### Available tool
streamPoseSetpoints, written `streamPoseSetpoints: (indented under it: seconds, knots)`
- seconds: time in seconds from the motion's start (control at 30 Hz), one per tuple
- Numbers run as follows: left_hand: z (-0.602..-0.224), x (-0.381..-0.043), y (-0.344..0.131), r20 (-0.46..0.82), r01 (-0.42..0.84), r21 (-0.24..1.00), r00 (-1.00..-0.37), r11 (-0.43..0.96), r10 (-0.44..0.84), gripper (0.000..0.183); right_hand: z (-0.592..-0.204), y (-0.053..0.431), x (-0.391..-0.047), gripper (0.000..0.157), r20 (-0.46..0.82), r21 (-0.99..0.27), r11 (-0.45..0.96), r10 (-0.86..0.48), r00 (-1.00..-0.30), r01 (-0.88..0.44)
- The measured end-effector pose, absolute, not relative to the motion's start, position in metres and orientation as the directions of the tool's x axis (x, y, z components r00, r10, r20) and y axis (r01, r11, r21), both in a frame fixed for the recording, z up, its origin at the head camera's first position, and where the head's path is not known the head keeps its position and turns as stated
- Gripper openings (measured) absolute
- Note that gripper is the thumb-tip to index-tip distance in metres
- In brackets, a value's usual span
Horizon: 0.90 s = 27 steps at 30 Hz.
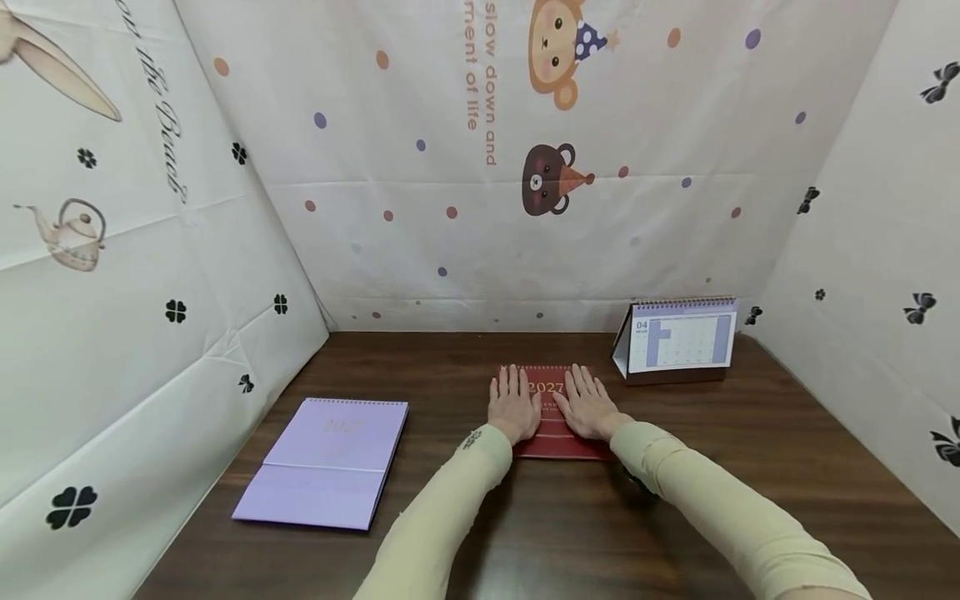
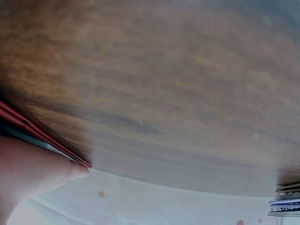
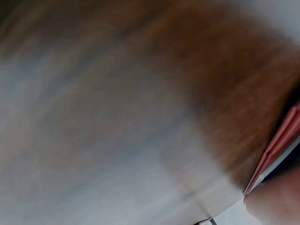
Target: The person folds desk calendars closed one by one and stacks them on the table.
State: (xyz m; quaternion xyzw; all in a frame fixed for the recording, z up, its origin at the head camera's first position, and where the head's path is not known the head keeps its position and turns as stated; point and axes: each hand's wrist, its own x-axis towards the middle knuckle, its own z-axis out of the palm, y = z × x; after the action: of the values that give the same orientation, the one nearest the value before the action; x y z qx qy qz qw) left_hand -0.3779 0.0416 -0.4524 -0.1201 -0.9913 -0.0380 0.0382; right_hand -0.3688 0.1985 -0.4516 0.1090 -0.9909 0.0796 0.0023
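A red desk calendar marked 2027 lies flat on the table, its spiral binding along the far edge. My left hand rests on its left part with fingers straight and pointing away. On its right part my right hand lies the same way, palm down. In the left wrist view, the left hand is over the folded red cover and page edges. The right wrist view has the right hand at the corner beside the calendar's red edge.
A purple 2027 calendar lies flat at the left of the brown table. Propped up at the back right is a desk calendar showing month 04. White patterned cloth encloses the back and both sides.
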Motion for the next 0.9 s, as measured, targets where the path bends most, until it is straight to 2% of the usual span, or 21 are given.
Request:
streamPoseSetpoints:
  seconds: [0.27,0.5,0.9]
  knots:
    - [-0.454,-0.3801,0.0435,0.074,0.231,0.064,-0.971,0.971,0.226,0.057,-0.4504,0.1989,-0.3681,0.063,0.053,-0.141,0.965,-0.216,-0.975,-0.221]
    - [-0.455,-0.378,0.0437,0.051,0.236,0.075,-0.971,0.969,0.233,0.058,-0.4505,0.1991,-0.3669,0.063,0.008,-0.156,0.967,-0.203,-0.979,-0.202]
    - [-0.4564,-0.3806,0.0448,0.046,0.22,0.074,-0.975,0.973,0.217,0.057,-0.4542,0.2008,-0.3705,0.067,0.004,-0.177,0.962,-0.212,-0.977,-0.209]
